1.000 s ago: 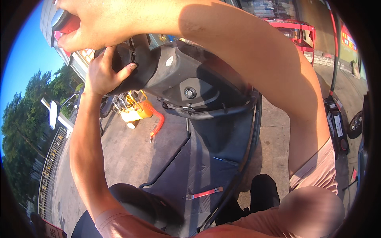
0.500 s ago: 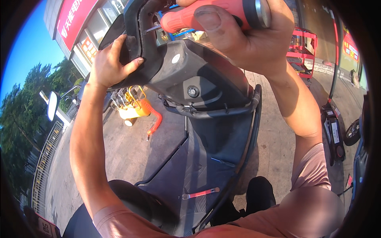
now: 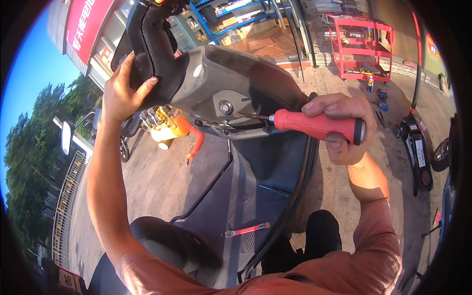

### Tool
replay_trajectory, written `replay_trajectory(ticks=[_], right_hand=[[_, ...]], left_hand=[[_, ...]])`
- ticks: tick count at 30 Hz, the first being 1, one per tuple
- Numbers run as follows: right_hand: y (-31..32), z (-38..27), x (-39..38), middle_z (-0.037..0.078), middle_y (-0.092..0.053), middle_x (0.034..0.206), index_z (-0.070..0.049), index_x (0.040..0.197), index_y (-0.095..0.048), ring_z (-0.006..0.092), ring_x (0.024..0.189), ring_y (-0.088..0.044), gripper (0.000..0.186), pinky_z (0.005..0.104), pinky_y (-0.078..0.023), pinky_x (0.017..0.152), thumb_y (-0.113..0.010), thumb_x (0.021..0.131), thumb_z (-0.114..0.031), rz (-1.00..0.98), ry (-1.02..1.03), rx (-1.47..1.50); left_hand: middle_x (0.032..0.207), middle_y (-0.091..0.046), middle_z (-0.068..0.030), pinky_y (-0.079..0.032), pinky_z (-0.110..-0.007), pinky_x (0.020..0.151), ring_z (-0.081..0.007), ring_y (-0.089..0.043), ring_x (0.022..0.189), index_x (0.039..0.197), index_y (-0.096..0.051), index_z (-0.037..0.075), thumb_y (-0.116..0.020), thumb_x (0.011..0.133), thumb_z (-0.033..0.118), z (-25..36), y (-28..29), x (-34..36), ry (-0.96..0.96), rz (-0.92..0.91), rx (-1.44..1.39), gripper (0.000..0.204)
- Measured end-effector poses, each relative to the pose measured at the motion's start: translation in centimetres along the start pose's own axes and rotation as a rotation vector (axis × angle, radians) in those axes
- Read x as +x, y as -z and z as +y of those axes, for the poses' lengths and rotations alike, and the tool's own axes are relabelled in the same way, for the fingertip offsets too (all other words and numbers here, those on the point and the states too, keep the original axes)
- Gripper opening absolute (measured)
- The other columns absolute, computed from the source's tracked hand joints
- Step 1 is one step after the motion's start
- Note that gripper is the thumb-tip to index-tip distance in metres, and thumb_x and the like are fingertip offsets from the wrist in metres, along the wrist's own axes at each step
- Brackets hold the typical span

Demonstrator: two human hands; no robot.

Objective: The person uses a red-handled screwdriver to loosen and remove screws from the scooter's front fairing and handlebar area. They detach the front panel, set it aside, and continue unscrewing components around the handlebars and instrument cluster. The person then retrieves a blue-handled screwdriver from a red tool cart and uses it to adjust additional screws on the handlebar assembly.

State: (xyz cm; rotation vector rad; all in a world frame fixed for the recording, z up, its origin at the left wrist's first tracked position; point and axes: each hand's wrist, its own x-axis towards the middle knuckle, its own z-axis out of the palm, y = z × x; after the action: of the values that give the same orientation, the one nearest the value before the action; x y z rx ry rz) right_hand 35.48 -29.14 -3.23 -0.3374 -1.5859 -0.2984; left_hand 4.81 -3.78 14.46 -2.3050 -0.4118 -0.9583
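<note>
A red-handled screwdriver (image 3: 317, 125) is gripped in my right hand (image 3: 354, 125), its thin shank pointing left. The tip lies in front of the scooter's grey-black front panel (image 3: 246, 81), close to the round key lock (image 3: 225, 107); whether it touches the panel I cannot tell. My left hand (image 3: 119, 96) holds the side of the black handlebar cover (image 3: 147, 49), thumb and index finger spread against it, the other fingers partly hidden. On the scooter's footboard (image 3: 206, 216) lie a red-handled tool (image 3: 248, 229) and a thin dark screwdriver-like tool (image 3: 274, 190).
A yellow air compressor (image 3: 169, 130) with a coiled orange hose (image 3: 195, 142) stands beyond the scooter at left. Back right is a red tool cart (image 3: 361, 49), with a floor jack (image 3: 415, 152) nearer. Blue shelves (image 3: 241, 22) stand behind. A mirror (image 3: 66, 136) sticks out at left.
My right hand has brought the screwdriver down from the handlebar cover to in front of the key-lock panel. The left hand stays on the cover, and the handlebar appears shifted left in view.
</note>
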Motion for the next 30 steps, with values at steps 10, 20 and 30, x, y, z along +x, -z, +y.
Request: replay_trajectory(ticks=[10, 20, 30], right_hand=[[3.6, -2.3, -5.6, 0.022, -0.067, 0.099, 0.000, 0.108, -0.049, 0.0282, 0.094, -0.068, 0.041, 0.0405, -0.057, 0.083, -0.071, 0.093, -0.031, 0.150, -0.290, -0.018], [5.2, -4.2, -10.0, 0.022, -0.066, 0.097, -0.001, 0.107, -0.047, 0.0207, 0.076, -0.065, 0.046, 0.0315, -0.055, 0.065, -0.067, 0.095, -0.041, 0.297, -0.472, 0.004], [5.9, -4.6, -13.1, 0.021, -0.066, 0.097, -0.002, 0.107, -0.048, 0.0130, 0.061, -0.059, 0.036, 0.0244, -0.048, 0.051, -0.065, 0.096, -0.031, 0.314, -0.568, 0.062]], left_hand=[[0.112, -0.068, -0.0215, -0.058, -0.040, 0.078, -0.0366, -0.071, 0.093, 0.133, -0.056, 0.002, -0.080, 0.081, 0.032, 3.1, -0.3, -1.1, 0.068, 0.118, 0.190, 0.066], [0.121, -0.067, -0.0234, -0.053, -0.041, 0.094, -0.0314, -0.068, 0.110, 0.140, -0.051, 0.002, -0.085, 0.077, 0.036, 3.1, 1.1, 0.2, 0.296, 0.085, -0.007, 0.079], [0.122, -0.065, -0.0250, -0.050, -0.040, 0.100, -0.0316, -0.064, 0.116, 0.149, -0.036, -0.002, -0.085, 0.075, 0.032, 2.3, 1.2, 3.7, 0.336, -0.049, -0.238, 0.094]])
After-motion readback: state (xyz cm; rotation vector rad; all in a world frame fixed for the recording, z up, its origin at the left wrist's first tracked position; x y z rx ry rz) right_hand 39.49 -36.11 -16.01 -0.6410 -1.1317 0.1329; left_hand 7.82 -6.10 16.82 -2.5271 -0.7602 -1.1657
